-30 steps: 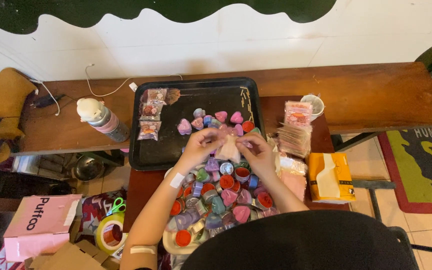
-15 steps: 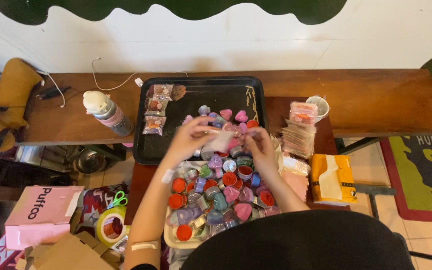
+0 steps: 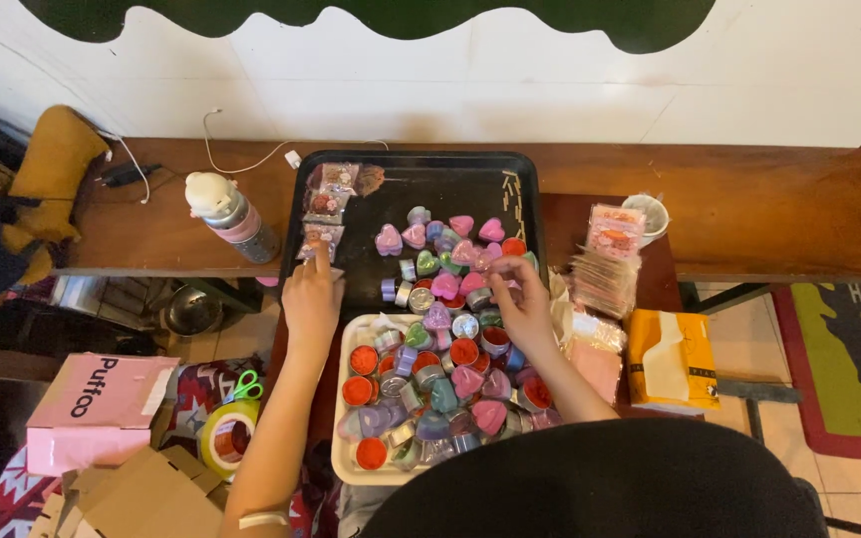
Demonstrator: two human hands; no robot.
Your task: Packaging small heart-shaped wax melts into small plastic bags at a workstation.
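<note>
While your left hand (image 3: 313,299) reaches one extended finger onto the small packet (image 3: 322,239) at the left edge of the black tray (image 3: 450,171), your right hand (image 3: 525,304), fingers curled loosely, rests nearer the heart-shaped tins (image 3: 440,261) at the tray's near edge.

The right hand (image 3: 525,309) covers several small candles at the black tray's (image 3: 401,164) front edge, and whether it grips one is unclear. The white tray's (image 3: 346,463) near edge hides behind the person's dark clothing. The orange tissue pack's (image 3: 672,361) print is perhaps too blurred to tell.
</note>
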